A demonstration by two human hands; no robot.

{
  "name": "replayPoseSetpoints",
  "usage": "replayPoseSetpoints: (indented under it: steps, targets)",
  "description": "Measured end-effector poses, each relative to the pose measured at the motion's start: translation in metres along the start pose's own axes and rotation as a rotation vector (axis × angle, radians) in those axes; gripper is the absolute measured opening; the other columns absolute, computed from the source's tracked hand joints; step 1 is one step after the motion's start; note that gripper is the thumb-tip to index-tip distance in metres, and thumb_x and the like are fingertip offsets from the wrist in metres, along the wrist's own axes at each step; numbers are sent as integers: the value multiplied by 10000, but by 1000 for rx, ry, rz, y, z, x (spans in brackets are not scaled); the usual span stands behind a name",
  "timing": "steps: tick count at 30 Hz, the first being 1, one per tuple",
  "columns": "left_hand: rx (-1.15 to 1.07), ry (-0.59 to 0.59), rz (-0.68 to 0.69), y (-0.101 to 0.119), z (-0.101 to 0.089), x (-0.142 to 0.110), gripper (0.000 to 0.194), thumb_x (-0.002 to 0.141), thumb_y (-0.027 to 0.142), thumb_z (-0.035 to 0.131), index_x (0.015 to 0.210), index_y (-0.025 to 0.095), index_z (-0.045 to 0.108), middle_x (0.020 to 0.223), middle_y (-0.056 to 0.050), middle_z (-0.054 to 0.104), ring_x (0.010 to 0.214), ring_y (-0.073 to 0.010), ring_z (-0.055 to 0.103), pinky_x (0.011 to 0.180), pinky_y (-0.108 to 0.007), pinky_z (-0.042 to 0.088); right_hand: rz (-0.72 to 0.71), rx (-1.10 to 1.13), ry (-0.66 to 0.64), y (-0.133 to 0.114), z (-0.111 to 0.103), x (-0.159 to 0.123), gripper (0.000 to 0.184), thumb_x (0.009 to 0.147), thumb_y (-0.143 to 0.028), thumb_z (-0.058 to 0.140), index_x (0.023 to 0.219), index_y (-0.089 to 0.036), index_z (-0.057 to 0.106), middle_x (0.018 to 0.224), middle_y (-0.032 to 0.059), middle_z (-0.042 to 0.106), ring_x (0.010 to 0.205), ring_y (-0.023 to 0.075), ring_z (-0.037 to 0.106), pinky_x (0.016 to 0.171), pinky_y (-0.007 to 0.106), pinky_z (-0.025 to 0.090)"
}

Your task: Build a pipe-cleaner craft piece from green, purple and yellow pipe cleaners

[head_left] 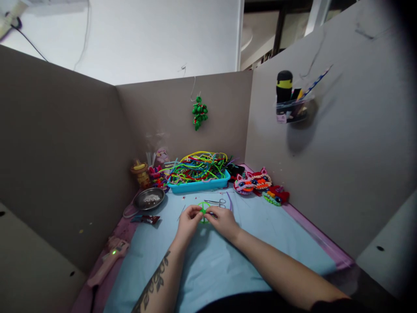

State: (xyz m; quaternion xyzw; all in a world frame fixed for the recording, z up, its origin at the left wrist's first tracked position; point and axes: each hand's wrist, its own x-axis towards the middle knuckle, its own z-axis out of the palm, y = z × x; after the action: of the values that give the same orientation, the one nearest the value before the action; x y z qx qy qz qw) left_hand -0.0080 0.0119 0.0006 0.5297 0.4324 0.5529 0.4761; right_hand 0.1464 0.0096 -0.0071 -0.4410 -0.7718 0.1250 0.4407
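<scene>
Over blue cloth: green wheel-like piece (204,212), two hands.
Left hand (190,220), right hand (222,220): fingertips pinched nearly closed on its middle.

Matt, lightly creased light-blue cloth (221,265) covers the table. The tray (199,187) is smooth blue plastic — its heaped strands (198,167) look soft and fuzzy. Shiny bare metal forms the round dish (141,201) and scissors (222,201). Grey panels (153,113) look flat and matt; the wall box (291,104) is clear, glossy plastic — the green ring's (204,220) finish is too small to tell.
</scene>
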Motion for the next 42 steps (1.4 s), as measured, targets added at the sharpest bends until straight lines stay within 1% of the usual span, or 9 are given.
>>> replayPoseSetpoints:
  steps: [6,13,17,22,27,29,32,38,42]
  targets:
    - [92,6,62,4,2,-4,215,618,264,679,781,139,617,682,-19,637,611,-131,577,585,-231,434,5,69,59,-5,-2,1,124,798,-268,554,766,-218,663,750,22,626,717,155,576,678,252,415]
    - [305,-7,219,6,3,-8,115,690,199,595,791,155,626,754,-35,654,733,-164,614,704,-276,479,161,266,102,-5,1,5,129,726,-233,598,619,-179,646,640,13,564,681,152,550,645,251,413]
    - [326,-25,221,6,3,-7,119,704,200,581,805,155,623,762,-34,656,736,-164,618,705,-277,482,236,375,93,-2,4,6,171,707,-265,600,573,-162,631,592,-2,542,639,141,533,619,246,406]
    - [301,-20,197,4,4,-7,113,688,211,602,784,155,624,746,-33,656,722,-164,617,692,-273,481,249,401,99,1,5,7,208,710,-285,599,545,-160,612,573,-6,539,615,132,519,605,243,403]
    - [176,58,116,0,0,-3,187,667,247,636,821,144,611,734,-39,658,676,-151,609,633,-250,468,219,420,4,4,4,10,175,747,-304,582,701,-163,675,677,22,614,684,152,557,645,258,429]
    - [131,89,90,0,-1,-1,213,654,256,651,828,139,609,721,-41,659,655,-147,605,615,-245,463,210,389,10,3,3,10,141,727,-282,603,756,-169,684,728,29,623,719,161,568,669,267,438]
    - [108,104,85,1,-1,-1,226,638,272,669,811,137,616,721,-48,664,657,-149,606,618,-248,463,198,315,40,-1,1,9,97,705,-244,615,729,-176,680,727,27,609,731,164,566,675,267,437]
    - [170,69,117,2,0,-4,176,658,278,652,762,141,614,702,-32,645,642,-141,592,608,-240,455,188,319,47,-3,3,8,127,725,-245,579,665,-170,661,668,14,580,689,151,547,647,254,419]
    - [225,34,149,4,-1,-4,154,675,271,637,764,147,625,720,-34,648,672,-150,596,648,-255,463,269,436,6,1,7,8,157,721,-279,574,652,-154,642,624,1,569,634,137,522,605,242,411]
